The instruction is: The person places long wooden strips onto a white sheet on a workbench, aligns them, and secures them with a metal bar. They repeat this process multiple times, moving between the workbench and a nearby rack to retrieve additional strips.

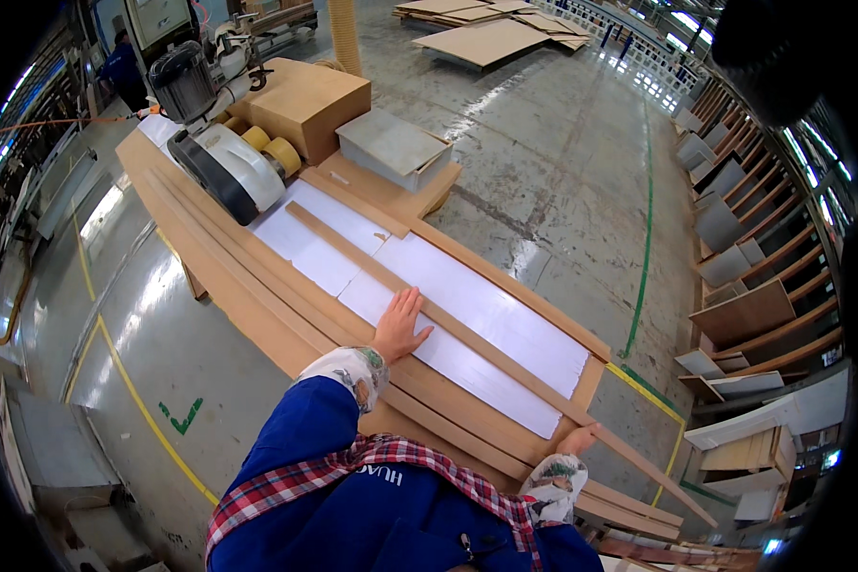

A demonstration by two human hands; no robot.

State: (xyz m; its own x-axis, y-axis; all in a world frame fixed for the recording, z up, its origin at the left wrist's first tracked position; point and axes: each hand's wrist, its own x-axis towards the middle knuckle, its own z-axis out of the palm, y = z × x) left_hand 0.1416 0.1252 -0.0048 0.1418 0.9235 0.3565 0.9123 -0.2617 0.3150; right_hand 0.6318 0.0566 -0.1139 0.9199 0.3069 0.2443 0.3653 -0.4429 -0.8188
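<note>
A long, thin wooden strip (505, 360) lies lengthwise over the glossy white surface (491, 296) of a brown worktable, and its near end sticks out past the table's right end. My left hand (399, 329) lies flat with its fingers stretched out, touching the strip's edge and the white surface. Farther along, at the table's right end, the fingers of my right hand (578, 439) are closed around the strip. Several more long strips (458, 429) lie side by side along the table edge nearest my body.
A machine (224, 172) with a dark motor and yellow rollers stands at the table's far left end. Beside it are a cardboard-coloured box (300, 100) and a grey box (391, 143). Boards (486, 43) lie stacked on the floor behind; racks with panels (744, 315) line the right.
</note>
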